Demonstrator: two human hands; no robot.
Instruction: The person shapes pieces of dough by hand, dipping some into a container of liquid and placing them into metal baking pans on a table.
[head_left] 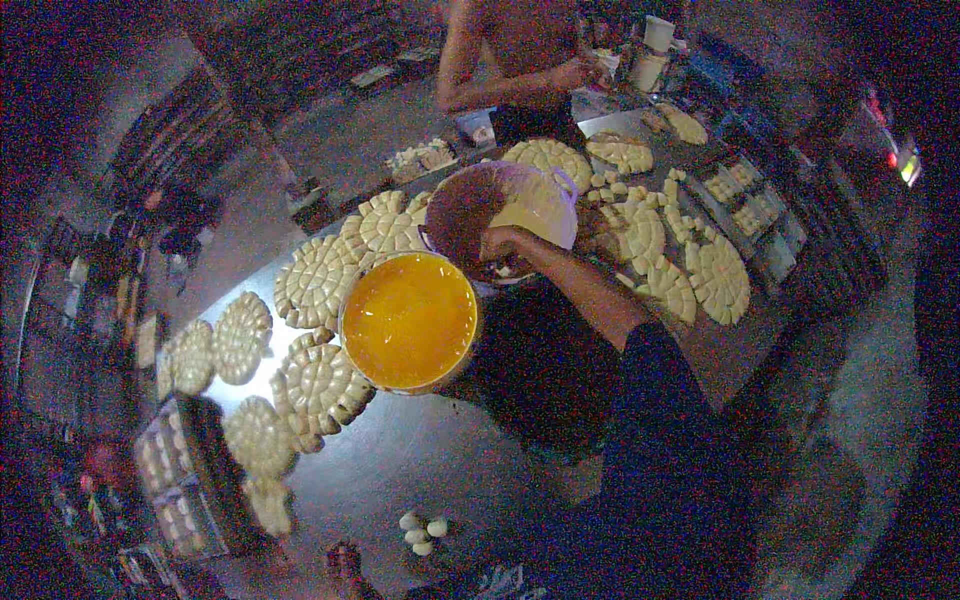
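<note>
My right hand [508, 245] reaches into a purple tub [575, 205], its fingers curled downward. A few whitish bits show by the fingertips, but what they grip is too dim to name. Against the tub's near left side stands a round bucket [474, 345] full of orange-yellow liquid [410, 320]. Low in the picture, near the table's front, is my left hand [344, 560], dark and grainy, so its fingers cannot be made out well. Several whitish egg-shaped pieces [421, 535] lie to its right on the metal table [400, 460].
Dough rounds made of small segments [320, 280] spread along the left, with more dough rounds [718, 280] at the right. Trays [180, 480] stand at the left edge, other trays [755, 210] at the right. Across the table stands another person [520, 60]. A dark patch [545, 370] covers the middle.
</note>
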